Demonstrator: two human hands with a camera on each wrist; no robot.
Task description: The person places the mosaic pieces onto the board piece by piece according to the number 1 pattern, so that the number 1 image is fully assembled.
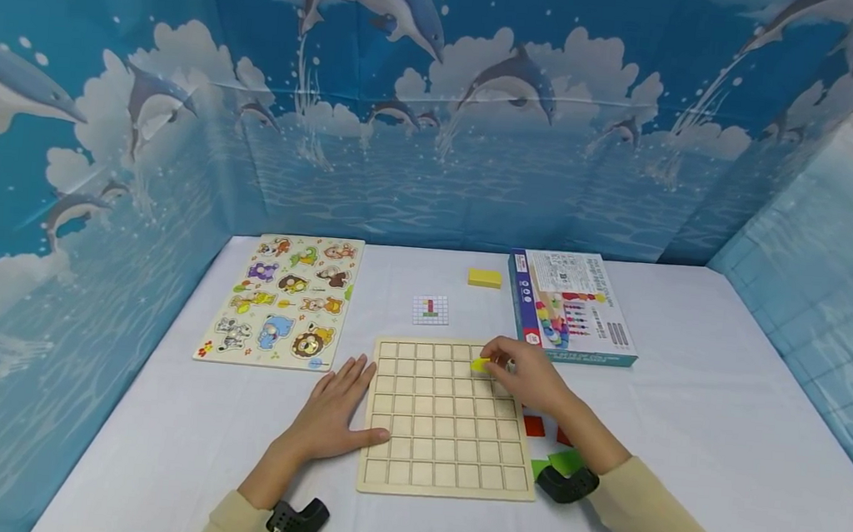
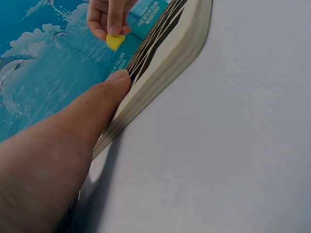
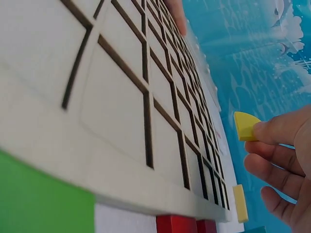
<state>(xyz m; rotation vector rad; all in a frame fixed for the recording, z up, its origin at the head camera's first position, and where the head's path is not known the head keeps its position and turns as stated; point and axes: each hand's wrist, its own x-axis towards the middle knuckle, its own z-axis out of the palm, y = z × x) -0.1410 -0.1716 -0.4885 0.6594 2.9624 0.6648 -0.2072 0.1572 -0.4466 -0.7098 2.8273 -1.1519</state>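
A square wooden grid board (image 1: 448,473) of shallow cells lies in front of me. My left hand (image 1: 332,417) rests flat at its left edge with fingers spread, the thumb lying over the rim. Between thumb and fingertips, my right hand (image 1: 526,374) pinches a yellow quarter-round piece (image 3: 246,127) with one curved side. In the right wrist view this piece is raised above the board's surface; from the head it overlaps the cells at the far right. Behind the board lies a small grid card (image 1: 430,310) printed with a red and green figure.
An animal peg puzzle (image 1: 280,305) lies at the back left, a boxed toy set (image 1: 577,307) at the back right. A yellow block (image 1: 484,279) sits near the curtain (image 1: 432,191). Red tiles (image 1: 534,426) and green tiles (image 1: 567,462) lie beside the board, partly under my right arm.
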